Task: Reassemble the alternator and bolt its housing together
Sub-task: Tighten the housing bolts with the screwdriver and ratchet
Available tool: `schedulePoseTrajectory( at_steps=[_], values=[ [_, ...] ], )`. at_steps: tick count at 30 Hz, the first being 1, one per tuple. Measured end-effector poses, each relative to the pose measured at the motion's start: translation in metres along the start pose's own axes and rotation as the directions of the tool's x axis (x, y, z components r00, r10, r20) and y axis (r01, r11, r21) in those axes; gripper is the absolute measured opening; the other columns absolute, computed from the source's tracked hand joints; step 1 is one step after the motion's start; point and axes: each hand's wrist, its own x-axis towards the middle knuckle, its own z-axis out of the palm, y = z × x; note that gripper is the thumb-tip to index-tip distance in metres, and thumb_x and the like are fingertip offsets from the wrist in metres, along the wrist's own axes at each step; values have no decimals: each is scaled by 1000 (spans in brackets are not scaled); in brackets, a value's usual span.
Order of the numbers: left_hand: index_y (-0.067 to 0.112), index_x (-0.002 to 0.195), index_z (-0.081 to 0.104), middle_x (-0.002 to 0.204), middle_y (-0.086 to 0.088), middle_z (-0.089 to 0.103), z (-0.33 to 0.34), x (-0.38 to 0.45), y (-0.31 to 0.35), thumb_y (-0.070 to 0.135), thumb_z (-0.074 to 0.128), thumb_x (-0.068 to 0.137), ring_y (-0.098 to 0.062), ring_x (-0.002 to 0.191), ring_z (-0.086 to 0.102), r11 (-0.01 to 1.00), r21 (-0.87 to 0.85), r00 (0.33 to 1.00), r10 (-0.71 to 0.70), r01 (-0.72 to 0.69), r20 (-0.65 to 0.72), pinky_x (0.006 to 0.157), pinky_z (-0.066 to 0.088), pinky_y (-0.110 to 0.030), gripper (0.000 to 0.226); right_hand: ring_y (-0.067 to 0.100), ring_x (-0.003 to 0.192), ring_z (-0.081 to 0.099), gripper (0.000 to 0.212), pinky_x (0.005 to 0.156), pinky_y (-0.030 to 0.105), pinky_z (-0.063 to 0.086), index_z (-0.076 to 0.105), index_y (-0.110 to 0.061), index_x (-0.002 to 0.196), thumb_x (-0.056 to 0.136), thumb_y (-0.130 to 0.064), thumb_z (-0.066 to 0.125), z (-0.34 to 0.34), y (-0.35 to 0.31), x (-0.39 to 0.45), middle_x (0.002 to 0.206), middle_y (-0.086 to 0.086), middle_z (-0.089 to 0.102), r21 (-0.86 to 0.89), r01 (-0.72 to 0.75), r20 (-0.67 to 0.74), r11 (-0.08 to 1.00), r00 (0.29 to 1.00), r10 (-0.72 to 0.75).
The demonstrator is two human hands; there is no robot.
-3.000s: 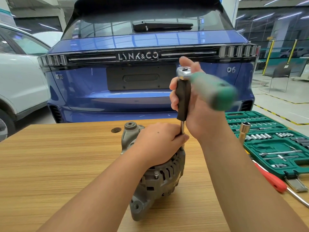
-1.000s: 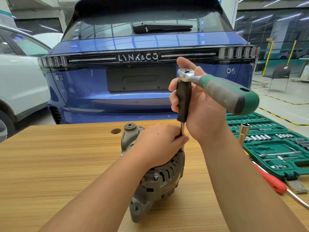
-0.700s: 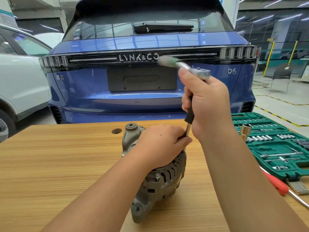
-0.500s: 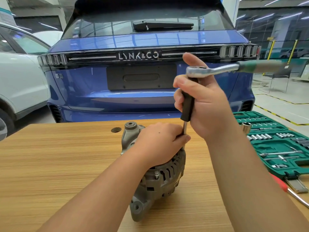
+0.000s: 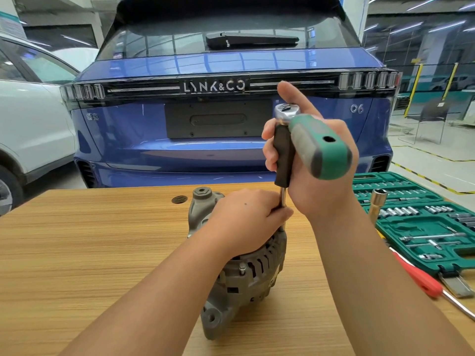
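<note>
A grey alternator [image 5: 246,276] stands on the wooden table [image 5: 77,253]. My left hand [image 5: 246,222] lies over its top, fingers curled round the housing and against the thin metal shaft. A black-handled extension driver [image 5: 282,155] stands upright on the alternator's right side. My right hand [image 5: 316,176] grips its black handle. A ratchet with a green handle [image 5: 321,145] sits on the driver's top, its handle pointing toward me and to the right. The bolt under the driver's tip is hidden by my left hand.
An open green socket set case [image 5: 421,217] lies at the table's right, with a brass-coloured deep socket [image 5: 375,206] standing by it. A red-handled screwdriver [image 5: 421,278] lies in front of the case. A blue car [image 5: 218,111] is parked behind the table, a white car [image 5: 28,124] to its left.
The ratchet's green handle has swung round on top of the driver, from pointing away to the right to pointing toward me. My left hand has stayed on the alternator.
</note>
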Motion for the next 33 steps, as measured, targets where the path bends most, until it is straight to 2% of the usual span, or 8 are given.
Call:
schedulePoseTrajectory(
  at_steps=[7, 12, 14, 17, 19, 22, 26, 33],
  values=[
    [22, 92, 64, 80, 4, 63, 0, 0, 0, 49, 45, 106, -13, 77, 57, 1000, 4, 1000, 0, 0, 0, 64, 44, -32, 35, 16, 61, 52, 33, 55, 26, 44, 63, -21, 121, 94, -38, 52, -6, 8, 6, 90, 7, 54, -132, 19, -38, 991, 999, -24],
    [27, 87, 60, 74, 6, 58, -1, -1, 2, 51, 42, 106, -10, 69, 53, 999, 11, 999, 36, -36, 8, 59, 40, -31, 36, 13, 48, 39, 13, 46, 25, 36, 67, -16, 82, 89, -27, 72, 0, 9, 5, 57, -5, 49, -433, 105, -248, 895, 941, -230],
    [30, 82, 56, 73, 7, 56, -1, -1, 3, 52, 42, 106, -8, 68, 52, 999, 29, 999, 38, -39, 14, 59, 41, -31, 35, 12, 48, 39, 20, 46, 25, 36, 67, -22, 71, 89, -25, 73, -4, 4, 7, 56, -4, 47, -401, 33, -296, 915, 941, -164],
    [32, 77, 48, 72, 8, 54, -2, 1, 3, 53, 43, 106, -7, 70, 51, 999, 25, 1000, 28, -28, 12, 62, 44, -33, 37, 11, 52, 44, 4, 52, 25, 35, 70, -20, 96, 93, -21, 67, -12, -5, 7, 67, -4, 53, -184, -49, -153, 982, 988, 20],
    [32, 78, 50, 73, 8, 55, -3, 0, 4, 52, 43, 106, -8, 71, 51, 1000, 9, 1000, 23, -23, 18, 63, 44, -34, 35, 12, 54, 47, 18, 52, 24, 39, 63, -17, 115, 97, -16, 63, -13, -1, 5, 72, -2, 57, -196, 8, -141, 981, 989, -36],
    [27, 88, 61, 78, 5, 60, -5, -1, 5, 49, 45, 107, -11, 74, 55, 1000, -29, 1000, 11, -10, 30, 66, 48, -36, 33, 14, 52, 46, 15, 46, 25, 40, 57, -17, 116, 101, -13, 59, -3, 9, 4, 69, 2, 53, -382, 169, -126, 909, 964, -232],
    [25, 100, 73, 91, 4, 73, -8, -1, 5, 51, 52, 102, -15, 85, 67, 985, -167, 998, -36, 45, 60, 80, 57, -46, 34, 13, 56, 46, 18, 49, 22, 40, 53, -17, 119, 102, -19, 58, 5, 15, 5, 70, 0, 50, -534, 202, -100, 821, 949, -299],
    [44, 101, 74, 92, 31, 71, -7, 1, -4, 61, 65, 91, 16, 84, 62, 892, -431, 991, -126, 137, 55, 68, 45, -22, 22, 10, 55, 44, 18, 45, 22, 38, 51, -7, 121, 104, -12, 55, 3, 9, 4, 72, 4, 47, -464, 174, -152, 869, 950, -272]
  ],
)
